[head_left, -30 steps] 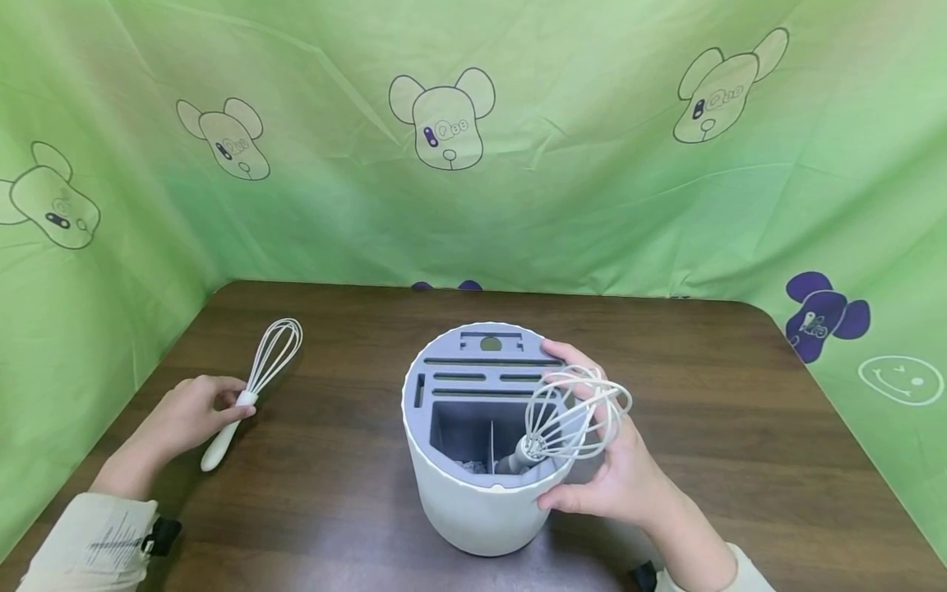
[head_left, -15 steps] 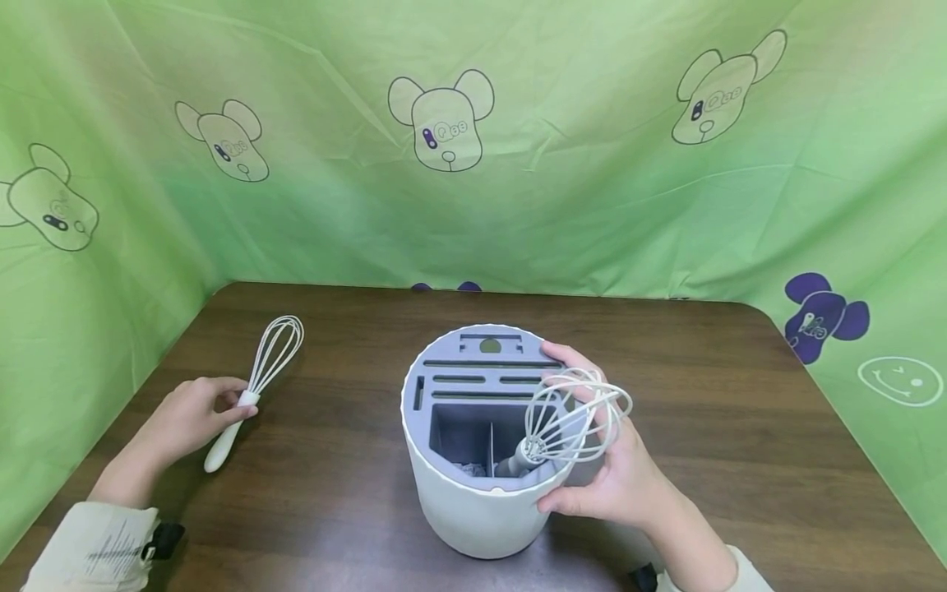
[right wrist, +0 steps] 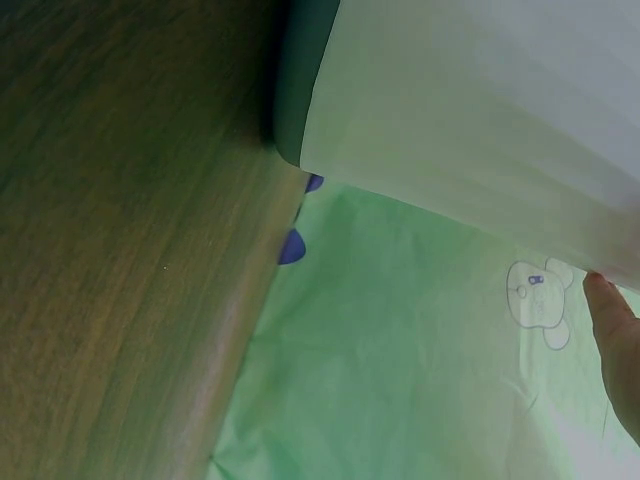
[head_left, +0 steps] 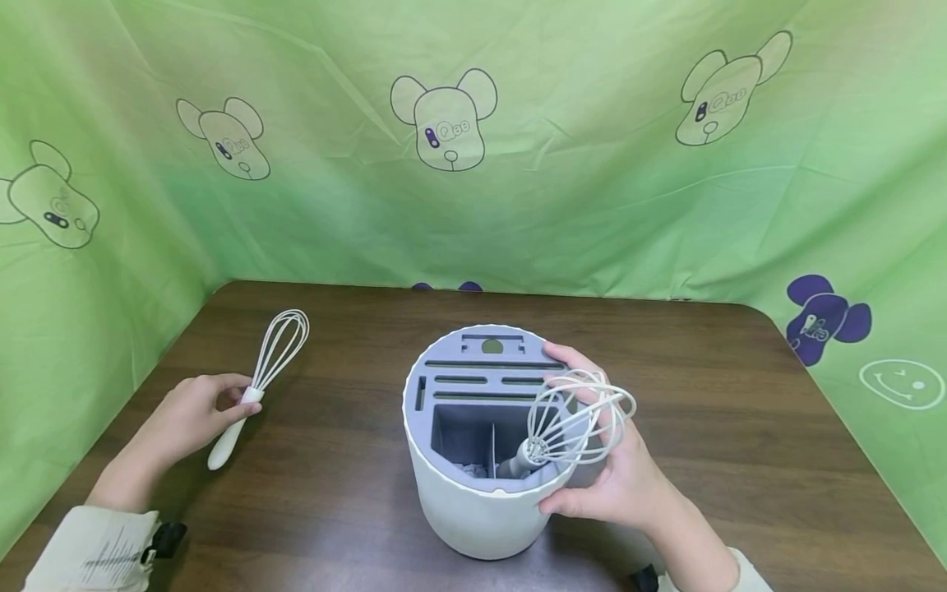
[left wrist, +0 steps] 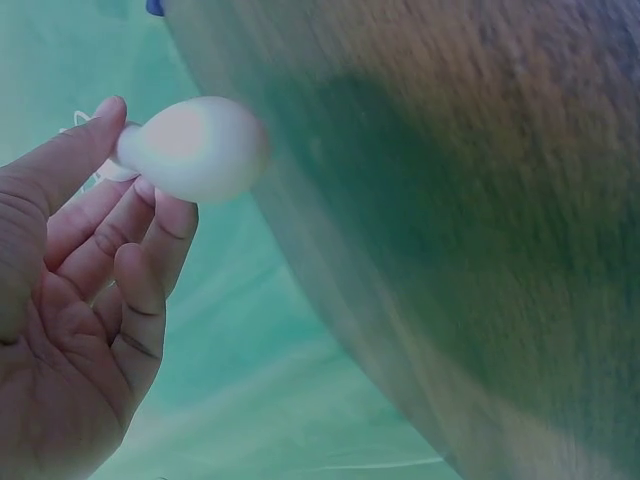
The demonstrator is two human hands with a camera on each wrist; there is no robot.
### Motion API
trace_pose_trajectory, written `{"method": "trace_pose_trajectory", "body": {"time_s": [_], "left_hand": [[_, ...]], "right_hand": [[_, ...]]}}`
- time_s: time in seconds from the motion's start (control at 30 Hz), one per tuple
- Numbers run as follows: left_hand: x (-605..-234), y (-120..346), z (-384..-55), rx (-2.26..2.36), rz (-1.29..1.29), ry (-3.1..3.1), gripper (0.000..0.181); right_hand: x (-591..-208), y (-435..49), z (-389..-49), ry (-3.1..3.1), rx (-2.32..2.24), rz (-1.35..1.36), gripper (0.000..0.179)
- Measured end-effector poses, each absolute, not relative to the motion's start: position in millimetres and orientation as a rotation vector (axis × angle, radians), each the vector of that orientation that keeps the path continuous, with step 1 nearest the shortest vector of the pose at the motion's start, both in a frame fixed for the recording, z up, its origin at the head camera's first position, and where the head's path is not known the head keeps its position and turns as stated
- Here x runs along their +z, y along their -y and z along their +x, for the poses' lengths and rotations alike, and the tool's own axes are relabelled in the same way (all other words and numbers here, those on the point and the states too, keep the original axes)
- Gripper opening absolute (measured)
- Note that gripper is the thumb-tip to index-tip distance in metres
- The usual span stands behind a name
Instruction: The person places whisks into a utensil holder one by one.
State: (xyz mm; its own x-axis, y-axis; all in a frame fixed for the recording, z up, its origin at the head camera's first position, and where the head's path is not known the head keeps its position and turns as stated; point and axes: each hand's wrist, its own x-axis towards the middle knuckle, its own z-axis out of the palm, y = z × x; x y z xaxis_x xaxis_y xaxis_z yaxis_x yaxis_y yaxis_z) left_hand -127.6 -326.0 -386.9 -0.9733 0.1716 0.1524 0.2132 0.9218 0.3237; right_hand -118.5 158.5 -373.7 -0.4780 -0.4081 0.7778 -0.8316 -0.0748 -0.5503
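On the left in the head view, my left hand (head_left: pixel 183 416) pinches a small white whisk (head_left: pixel 226 445) near the top of its handle, between thumb and fingers. Its wire loops point away from me, and its rounded handle end (left wrist: pixel 205 148) shows in the left wrist view, off the table. A round white utensil holder (head_left: pixel 481 518) with a grey slotted top stands in the middle. My right hand (head_left: pixel 620 475) grips its right side, thumb in front and fingers toward the back. Inside its front-right compartment leans a second, larger whisk (head_left: pixel 531 450), its wires hanging over the rim before my fingers.
The brown wooden table (head_left: pixel 340 510) runs back to a green printed curtain (head_left: pixel 577 222), which also closes off both sides. In the holder's grey top (head_left: pixel 473 393) are several narrow slots and an open well split by a thin divider.
My left hand has shifted the small whisk slightly away from me and to the right, still pinched. The right hand and the utensil holder stay essentially in place.
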Motion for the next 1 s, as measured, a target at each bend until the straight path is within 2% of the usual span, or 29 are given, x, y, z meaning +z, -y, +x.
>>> {"method": "trace_pose_trajectory", "body": {"time_s": [1.0], "left_hand": [[-352,286,-107,-0.542,-0.439,2.845,0.026]], "right_hand": [[-373,-157,-121,1.798,1.579,1.367,0.097]]}}
